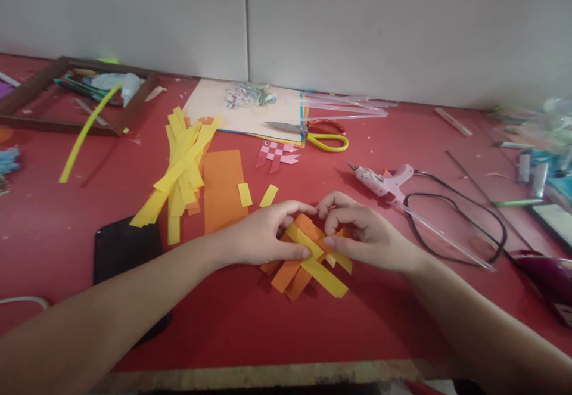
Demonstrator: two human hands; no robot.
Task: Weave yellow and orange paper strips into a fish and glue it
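Observation:
Both my hands press on a small weave of orange and yellow paper strips (313, 267) lying on the red table (250, 317). My left hand (263, 234) has its fingers curled over the weave's left part. My right hand (361, 231) pinches strips at the weave's top right. A pile of loose yellow strips (179, 168) and an orange sheet (222, 186) lie to the left, with two short yellow pieces (257, 195) beside them.
Scissors (313, 133) rest on a beige sheet (210, 106) at the back. A pink woven paper piece (274, 155) lies near them. A pink glue gun (384, 180) with black cable sits right. A dark phone (125, 252) lies left, a wooden frame (53, 94) far left.

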